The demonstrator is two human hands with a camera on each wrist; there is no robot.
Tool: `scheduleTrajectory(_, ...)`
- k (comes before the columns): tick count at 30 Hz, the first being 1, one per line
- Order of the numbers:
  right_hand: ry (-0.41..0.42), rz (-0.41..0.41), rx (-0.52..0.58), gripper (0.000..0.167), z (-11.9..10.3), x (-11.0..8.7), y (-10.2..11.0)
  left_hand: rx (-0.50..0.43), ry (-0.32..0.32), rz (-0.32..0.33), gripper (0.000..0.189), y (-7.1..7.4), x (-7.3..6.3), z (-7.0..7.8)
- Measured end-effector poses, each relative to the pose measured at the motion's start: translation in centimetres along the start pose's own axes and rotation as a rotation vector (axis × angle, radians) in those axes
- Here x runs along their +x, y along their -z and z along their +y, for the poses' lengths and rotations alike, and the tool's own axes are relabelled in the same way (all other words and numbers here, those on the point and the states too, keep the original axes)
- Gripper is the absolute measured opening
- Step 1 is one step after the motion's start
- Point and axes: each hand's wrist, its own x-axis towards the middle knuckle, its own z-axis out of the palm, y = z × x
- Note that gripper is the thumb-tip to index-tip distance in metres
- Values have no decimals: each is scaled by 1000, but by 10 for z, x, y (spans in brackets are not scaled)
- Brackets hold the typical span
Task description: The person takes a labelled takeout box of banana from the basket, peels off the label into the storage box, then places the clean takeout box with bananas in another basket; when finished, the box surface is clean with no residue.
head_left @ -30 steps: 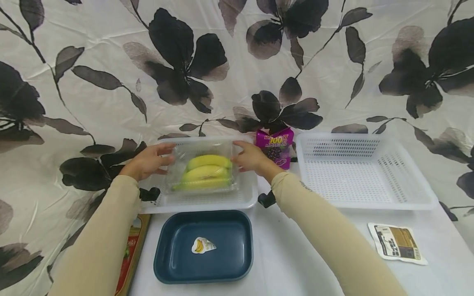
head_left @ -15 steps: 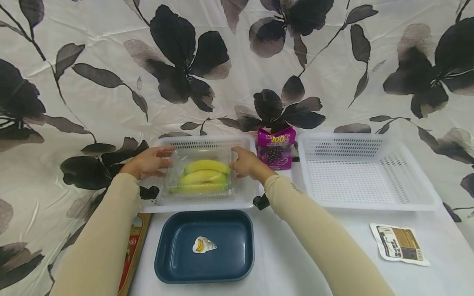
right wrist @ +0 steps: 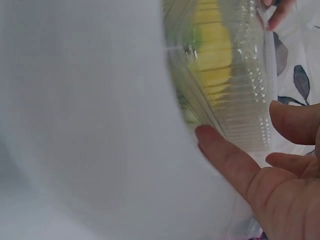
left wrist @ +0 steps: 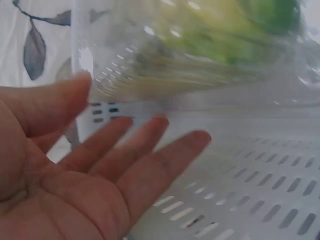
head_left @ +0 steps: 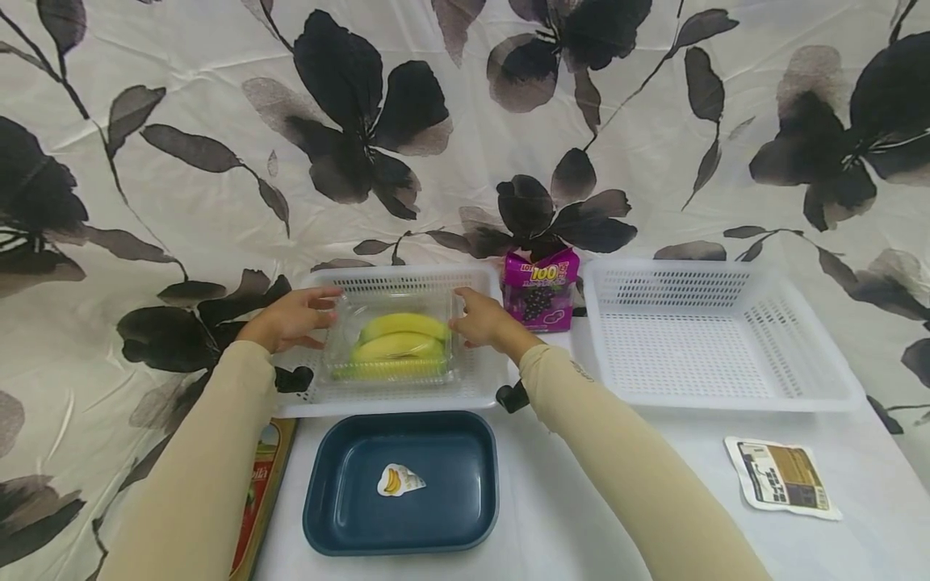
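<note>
A clear plastic clamshell box (head_left: 392, 303) with yellow bananas (head_left: 402, 347) inside sits in the left white basket (head_left: 483, 397). My left hand (head_left: 289, 319) is at the box's left side, its fingers loosely extended. In the left wrist view, those fingers (left wrist: 160, 162) spread just below the box edge, over the basket's slotted floor, with nothing between them. On the opposite side is my right hand (head_left: 485, 319), fingers extended along the box. The right wrist view has its index fingertip (right wrist: 209, 135) right at the box's corner.
A blue tray (head_left: 472, 537) with a banana sticker (head_left: 398, 480) stands in front. A purple package (head_left: 541, 290) stands between the left basket and a second white basket (head_left: 726, 355). A flat sachet (head_left: 782, 478) lies right; a red box (head_left: 256, 500) is partly behind the left sleeve.
The box of bananas has come down lower into the left basket, and both hands have gone down slightly with it. In the last half second almost nothing has moved.
</note>
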Motion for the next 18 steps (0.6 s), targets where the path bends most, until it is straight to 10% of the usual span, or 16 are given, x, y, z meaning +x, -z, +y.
scheduleTrajectory(5, 76, 45, -88, 63, 4, -6, 9, 78, 6, 32, 67, 0, -9, 9)
scheduleTrajectory(18, 203, 107, 109, 57, 18, -64, 89, 338, -158, 211, 61, -5, -45, 59)
